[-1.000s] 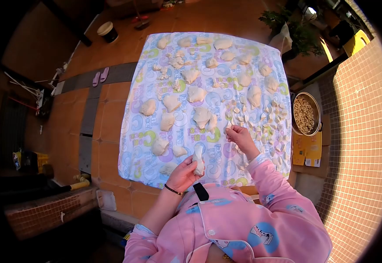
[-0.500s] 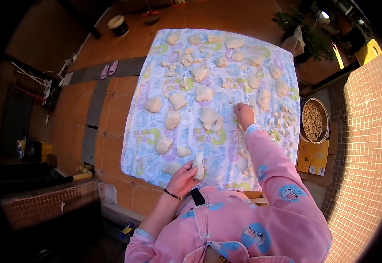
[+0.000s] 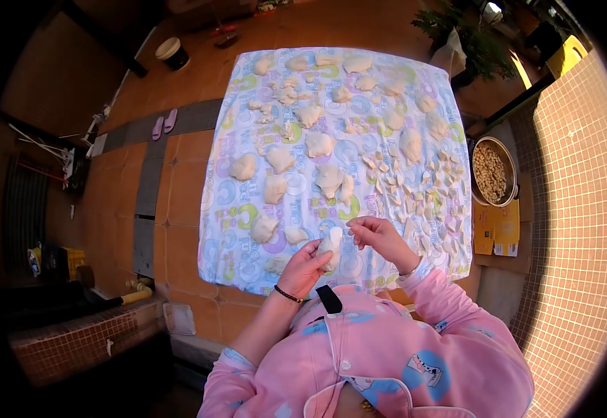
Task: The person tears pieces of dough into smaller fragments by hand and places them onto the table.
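Your left hand grips a pale, elongated piece between thumb and fingers, its rounded end pointing away from you, above the near edge of the cloth-covered worktop; your right hand hovers just to the right of the piece, apart from it, fingers curled and thumb close to the fingertips; whether those fingertips are pinching anything is too small to tell.

Ahead of your hands, large pale lumps lie spread over the left, middle and far parts of the printed cloth; small pale pieces lie loosely scattered across its right side, some near your right hand; crumbly bits sit among the lumps toward the far left.

Beyond the right edge stands a round pot filled with pale chunks, next to yellow cardboard; on the tiled floor to your left are pink slippers, with a bucket farther off.
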Demonstrator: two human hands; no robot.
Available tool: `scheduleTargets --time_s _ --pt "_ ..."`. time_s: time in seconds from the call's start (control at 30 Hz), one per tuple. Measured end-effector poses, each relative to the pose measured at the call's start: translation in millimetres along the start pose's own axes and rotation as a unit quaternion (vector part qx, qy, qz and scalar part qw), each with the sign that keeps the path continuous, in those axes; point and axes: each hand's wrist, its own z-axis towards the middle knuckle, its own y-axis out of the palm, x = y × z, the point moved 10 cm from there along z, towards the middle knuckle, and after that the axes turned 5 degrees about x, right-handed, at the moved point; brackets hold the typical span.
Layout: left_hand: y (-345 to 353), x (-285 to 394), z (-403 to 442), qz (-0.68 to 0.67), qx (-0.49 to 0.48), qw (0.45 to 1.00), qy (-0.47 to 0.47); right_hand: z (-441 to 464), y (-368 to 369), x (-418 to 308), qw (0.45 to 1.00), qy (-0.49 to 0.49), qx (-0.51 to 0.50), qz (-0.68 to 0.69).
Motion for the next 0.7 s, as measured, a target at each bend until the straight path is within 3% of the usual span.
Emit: scheduleTargets --time_s 0.23,0.43,0.7 --pt "-2 -9 3 0.134 -0.003 0.990 -0.033 -25 22 18 0.999 0.011 0.008 0.044" --pt "-18 -20 -3 0.201 -0.017 0.975 -0.089 -45 27 55 0.985 0.092 0.028 0.144" --pt "-40 -34 6 0.231 -0.003 0.966 -0.116 -49 14 67 0.984 0.041 0.131 0.109"
